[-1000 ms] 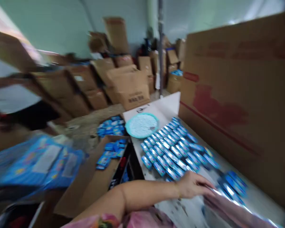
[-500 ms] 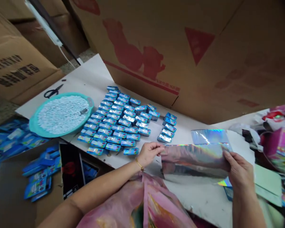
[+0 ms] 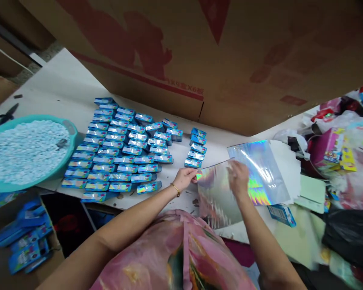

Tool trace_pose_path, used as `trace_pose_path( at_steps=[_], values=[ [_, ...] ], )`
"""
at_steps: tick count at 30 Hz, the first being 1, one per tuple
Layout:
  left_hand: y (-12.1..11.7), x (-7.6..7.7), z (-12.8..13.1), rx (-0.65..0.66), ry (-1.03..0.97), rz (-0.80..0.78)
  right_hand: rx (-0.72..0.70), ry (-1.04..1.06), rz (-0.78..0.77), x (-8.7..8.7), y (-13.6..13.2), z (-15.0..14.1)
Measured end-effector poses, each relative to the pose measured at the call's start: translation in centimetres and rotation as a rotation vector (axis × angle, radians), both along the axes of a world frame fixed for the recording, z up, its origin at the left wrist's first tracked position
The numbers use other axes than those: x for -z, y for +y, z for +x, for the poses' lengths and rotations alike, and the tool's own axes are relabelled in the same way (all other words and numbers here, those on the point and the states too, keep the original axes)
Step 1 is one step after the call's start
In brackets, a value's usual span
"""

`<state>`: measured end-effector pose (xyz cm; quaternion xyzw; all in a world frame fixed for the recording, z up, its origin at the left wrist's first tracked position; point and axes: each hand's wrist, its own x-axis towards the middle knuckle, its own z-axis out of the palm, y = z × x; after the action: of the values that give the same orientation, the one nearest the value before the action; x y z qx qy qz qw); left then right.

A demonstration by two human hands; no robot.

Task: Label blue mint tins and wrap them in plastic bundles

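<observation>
My left hand [image 3: 185, 180] pinches the upper left corner of a shiny silver film sheet [image 3: 216, 197], which hangs over the table's front edge. My right hand [image 3: 239, 180], a little blurred, has its fingers closed at the sheet's upper right edge. Behind that hand, a second holographic film sheet [image 3: 261, 161] lies flat on the table, rainbow-coloured where it catches light. Just beyond my left hand stands a short row of small blue boxes [image 3: 196, 147]. Several more rows of blue boxes [image 3: 117, 151] fill the table to the left.
A teal basin [image 3: 73, 135] of small pale pieces stands far left, with black scissors [image 3: 4, 116] beside it. A large cardboard carton [image 3: 169, 60] walls off the back. Pale green card [image 3: 313, 193], a blue pack [image 3: 282, 215] and plastic bags lie right. An open box with blue packs [image 3: 27, 245] is below left.
My right hand has moved left along the film's edge toward my left hand, uncovering more of the sheet lying on the table. The camera view has shifted right and downward.
</observation>
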<state>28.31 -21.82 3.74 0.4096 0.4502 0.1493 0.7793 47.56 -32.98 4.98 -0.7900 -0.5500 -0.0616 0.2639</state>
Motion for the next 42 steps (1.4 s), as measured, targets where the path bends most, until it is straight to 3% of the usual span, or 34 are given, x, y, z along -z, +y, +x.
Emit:
trace_pose_path(
  at_steps=[2,5,11,15,18,21,24,26,29,32,37,42],
  values=[
    [0.1,-0.1,0.2,-0.005,-0.028,-0.004,-0.297,-0.053,-0.124,-0.3,2.1,-3.2],
    [0.1,-0.3,0.5,-0.034,-0.053,-0.031,-0.486,-0.101,-0.241,0.4,3.8,-6.0],
    [0.1,-0.4,0.4,-0.064,-0.037,-0.116,-0.527,-0.088,-0.141,3.2,2.8,-6.0],
    [0.9,0.5,0.4,-0.052,0.001,-0.093,-0.52,-0.078,-0.125,2.5,2.7,-6.4],
    [2.5,1.7,0.3,0.037,0.167,0.09,-0.465,0.04,-0.13,-0.4,3.2,-6.5],
    [4.7,2.9,-0.2,0.175,0.329,0.47,-0.365,0.296,-0.134,-3.7,4.4,-5.8],
    [6.3,3.1,-0.6,0.173,0.335,0.721,-0.21,0.629,-0.152,-5.2,6.6,-4.5],
    [6.9,2.6,-0.5,0.078,0.244,0.674,-0.078,0.894,-0.18,-4.7,8.3,-4.0],
    [7.4,1.2,0.2,-0.033,0.049,0.359,0.112,1.272,-0.155,-3.0,10.4,-4.1],
    [7.9,0.1,0.9,-0.079,-0.058,0.114,0.24,1.468,-0.072,-1.6,11.7,-4.5],
    [9.4,0.6,1.7,-0.163,-0.015,0.123,0.311,1.583,-0.012,-0.4,13.0,-4.9],
    [12.2,3.1,3.3,-0.21,0.042,0.268,0.386,1.38,0.131,2.3,15.1,-5.0]
  ],
)
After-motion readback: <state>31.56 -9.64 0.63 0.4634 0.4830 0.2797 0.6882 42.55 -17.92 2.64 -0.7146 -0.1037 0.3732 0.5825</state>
